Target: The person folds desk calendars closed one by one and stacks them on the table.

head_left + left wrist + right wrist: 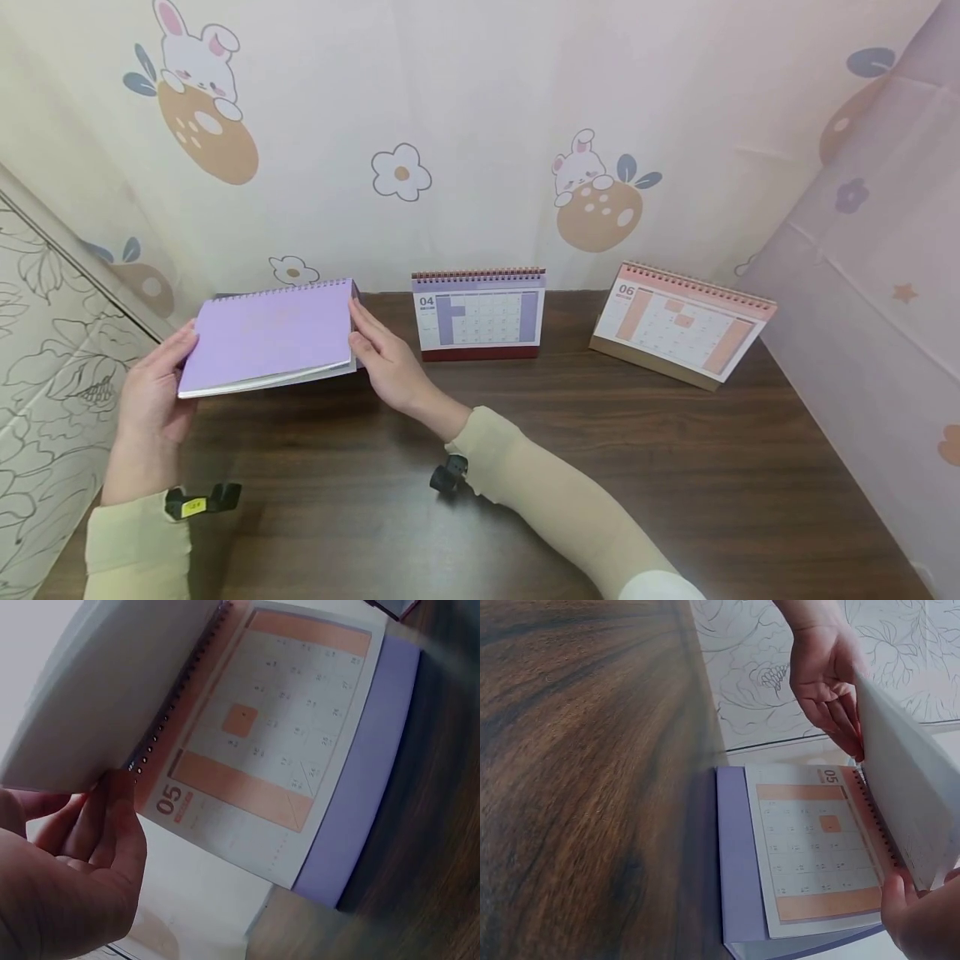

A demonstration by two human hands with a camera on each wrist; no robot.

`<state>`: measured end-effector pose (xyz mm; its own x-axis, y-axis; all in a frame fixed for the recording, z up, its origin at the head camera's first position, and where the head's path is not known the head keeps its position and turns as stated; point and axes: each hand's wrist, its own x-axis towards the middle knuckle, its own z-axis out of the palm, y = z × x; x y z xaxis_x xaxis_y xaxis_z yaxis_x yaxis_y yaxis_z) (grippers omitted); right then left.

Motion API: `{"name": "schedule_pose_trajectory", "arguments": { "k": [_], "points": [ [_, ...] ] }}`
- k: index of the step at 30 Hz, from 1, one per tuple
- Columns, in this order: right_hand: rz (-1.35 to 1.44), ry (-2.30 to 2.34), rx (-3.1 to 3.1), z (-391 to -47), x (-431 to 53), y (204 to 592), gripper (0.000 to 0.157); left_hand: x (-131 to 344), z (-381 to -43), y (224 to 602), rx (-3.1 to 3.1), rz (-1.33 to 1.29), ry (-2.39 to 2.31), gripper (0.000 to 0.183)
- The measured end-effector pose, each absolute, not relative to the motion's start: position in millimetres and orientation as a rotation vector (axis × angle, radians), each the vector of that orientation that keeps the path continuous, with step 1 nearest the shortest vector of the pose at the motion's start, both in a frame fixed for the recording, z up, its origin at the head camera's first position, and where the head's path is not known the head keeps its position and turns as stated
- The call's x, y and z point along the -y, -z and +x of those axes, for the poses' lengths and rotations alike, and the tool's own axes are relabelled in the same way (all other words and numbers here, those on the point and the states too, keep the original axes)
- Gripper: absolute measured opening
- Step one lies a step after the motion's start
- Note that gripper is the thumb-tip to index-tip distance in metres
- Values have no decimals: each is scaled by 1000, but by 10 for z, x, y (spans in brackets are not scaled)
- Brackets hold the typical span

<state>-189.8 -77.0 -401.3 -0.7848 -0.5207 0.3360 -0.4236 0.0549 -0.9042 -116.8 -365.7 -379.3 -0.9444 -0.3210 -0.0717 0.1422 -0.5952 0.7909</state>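
A spiral-bound desk calendar with a purple cover (266, 337) stands at the left back of the table. Its cover and a stack of pages are lifted, and beneath them shows an orange 05 page (262, 727) over the purple base (735, 847). At the left edge of the lifted pages, my left hand (153, 387) pinches them near the rings. My right hand (390, 358) holds the opposite edge, its thumb in front and fingers along the side. In the right wrist view, both hands flank the raised white pages (900, 772).
A purple 04 desk calendar (480, 312) stands upright in the middle, close to the right hand. Farther right, an orange 06 calendar (682, 321) stands at an angle. Patterned curtain (480, 100) hangs along the back of the brown table (525, 417).
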Motion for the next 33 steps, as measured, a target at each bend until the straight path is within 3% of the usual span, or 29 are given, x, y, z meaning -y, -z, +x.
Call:
{"name": "schedule_pose_trajectory", "arguments": {
  "k": [8,18,33],
  "points": [
    [-939,1820,-2222,-1923,764,4073,56,3735,-1210,3933,1365,320,2519,22],
    [-930,1780,-2277,-1970,784,4114,58,3698,-1282,3935,1593,622,2213,33],
    [-939,1608,-2485,-1993,791,4142,60,3624,-1379,3955,1718,767,1914,27]
  ]
}}
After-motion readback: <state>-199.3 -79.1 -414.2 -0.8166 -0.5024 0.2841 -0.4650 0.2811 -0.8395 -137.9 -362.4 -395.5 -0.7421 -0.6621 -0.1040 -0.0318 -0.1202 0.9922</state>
